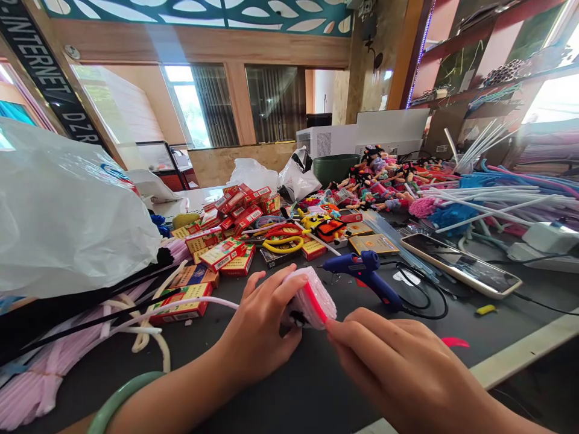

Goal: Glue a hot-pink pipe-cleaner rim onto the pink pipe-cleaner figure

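Note:
My left hand [266, 319] is closed around a small block covered in pale pink pipe cleaner [321, 292], with a dark patch low on its near side. Along one edge of the block runs a bright pink pipe cleaner [315, 301]. Its lower end is pinched between the thumb and fingers of my right hand [389, 355], close to the block's corner. A blue glue gun [368, 277] lies just beyond my hands, nozzle pointing left. On the table to the right is a loose bright pink scrap [455, 342].
Small red boxes [226, 253] pile up beyond my left hand, with yellow-handled scissors [284, 243] beside them. A phone [461, 265] lies at right. Pipe cleaner bundles [40, 367] and a white plastic bag [72, 211] fill the left. Small dolls [380, 175] heap at the back.

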Tool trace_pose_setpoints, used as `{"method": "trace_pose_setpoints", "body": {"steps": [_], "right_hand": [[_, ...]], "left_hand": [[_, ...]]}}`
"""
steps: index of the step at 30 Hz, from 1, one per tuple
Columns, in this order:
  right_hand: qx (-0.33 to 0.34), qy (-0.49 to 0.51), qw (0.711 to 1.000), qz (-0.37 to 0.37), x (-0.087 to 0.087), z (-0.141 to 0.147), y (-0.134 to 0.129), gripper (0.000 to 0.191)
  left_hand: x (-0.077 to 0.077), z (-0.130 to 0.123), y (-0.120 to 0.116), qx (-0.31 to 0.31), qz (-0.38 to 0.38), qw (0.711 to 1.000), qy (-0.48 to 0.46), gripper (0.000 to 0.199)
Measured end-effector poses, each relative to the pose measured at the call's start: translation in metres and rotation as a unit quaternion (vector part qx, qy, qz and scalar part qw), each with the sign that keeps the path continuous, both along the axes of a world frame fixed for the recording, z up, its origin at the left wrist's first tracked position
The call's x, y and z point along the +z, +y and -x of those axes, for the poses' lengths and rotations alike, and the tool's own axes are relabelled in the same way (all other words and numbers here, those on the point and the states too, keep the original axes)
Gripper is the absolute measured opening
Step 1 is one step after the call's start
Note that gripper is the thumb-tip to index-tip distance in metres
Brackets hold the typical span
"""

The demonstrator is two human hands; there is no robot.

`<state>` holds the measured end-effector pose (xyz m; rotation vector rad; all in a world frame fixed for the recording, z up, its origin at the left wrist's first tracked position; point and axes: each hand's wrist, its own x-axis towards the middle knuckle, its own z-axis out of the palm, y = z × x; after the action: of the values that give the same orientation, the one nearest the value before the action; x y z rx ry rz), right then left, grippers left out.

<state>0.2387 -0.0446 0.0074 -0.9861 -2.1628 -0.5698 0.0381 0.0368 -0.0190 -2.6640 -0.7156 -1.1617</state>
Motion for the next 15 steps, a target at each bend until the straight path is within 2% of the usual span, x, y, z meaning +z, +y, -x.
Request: {"method": "trace_pose_setpoints", "body": {"steps": [15], "right_hand": [[0.015, 0.008, 0.999, -0.037, 0.01, 0.008, 0.001, 0.041]], "left_hand": [[0.0, 0.001, -0.001, -0.004, 0.008, 1.0, -0.011, 0.073]]}}
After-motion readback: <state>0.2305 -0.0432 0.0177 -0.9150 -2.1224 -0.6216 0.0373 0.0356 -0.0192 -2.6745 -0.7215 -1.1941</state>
